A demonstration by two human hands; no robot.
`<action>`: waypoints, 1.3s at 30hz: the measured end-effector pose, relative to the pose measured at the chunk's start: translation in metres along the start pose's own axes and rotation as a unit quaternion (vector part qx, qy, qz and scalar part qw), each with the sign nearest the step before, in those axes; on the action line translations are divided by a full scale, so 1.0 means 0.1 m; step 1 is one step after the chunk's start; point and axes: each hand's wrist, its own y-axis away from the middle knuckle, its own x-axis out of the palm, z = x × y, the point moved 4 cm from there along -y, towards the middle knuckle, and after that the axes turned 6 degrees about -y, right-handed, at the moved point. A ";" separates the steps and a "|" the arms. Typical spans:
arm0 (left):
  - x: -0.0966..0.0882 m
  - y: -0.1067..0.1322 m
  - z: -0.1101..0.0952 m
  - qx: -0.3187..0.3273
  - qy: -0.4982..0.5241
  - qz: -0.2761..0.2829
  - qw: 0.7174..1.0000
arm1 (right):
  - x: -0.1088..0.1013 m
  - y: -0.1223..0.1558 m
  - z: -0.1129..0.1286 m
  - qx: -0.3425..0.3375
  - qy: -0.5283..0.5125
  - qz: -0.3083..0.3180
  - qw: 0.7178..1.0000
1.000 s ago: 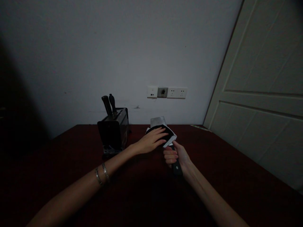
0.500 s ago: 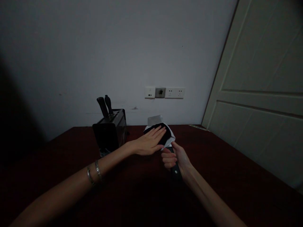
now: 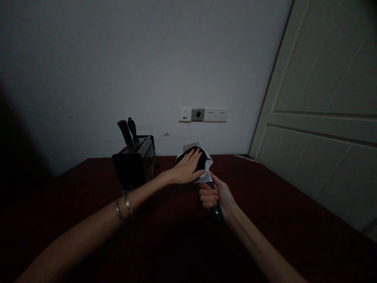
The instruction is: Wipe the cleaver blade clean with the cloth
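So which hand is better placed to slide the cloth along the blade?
Probably the left hand: it lies spread on the cloth over the blade, while the right hand is closed around the handle.

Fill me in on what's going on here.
The person's right hand grips a broad silvery cleaver by its black handle. The left hand lies on a black and white cloth over it, leaving the blade's far end uncovered. To the left, a dark, boxy knife block stands on the dark red table.
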 end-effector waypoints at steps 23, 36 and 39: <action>-0.04 -0.17 0.07 -0.042 -0.096 0.109 0.988 | -0.04 -0.03 -0.03 0.024 -0.007 0.071 0.997; -0.01 -0.28 0.32 0.000 -0.120 0.100 0.988 | -0.07 -0.05 -0.10 0.031 -0.016 0.097 0.995; 0.03 -0.25 0.23 0.019 -0.119 0.103 0.987 | -0.09 -0.04 -0.08 0.025 -0.016 0.095 0.995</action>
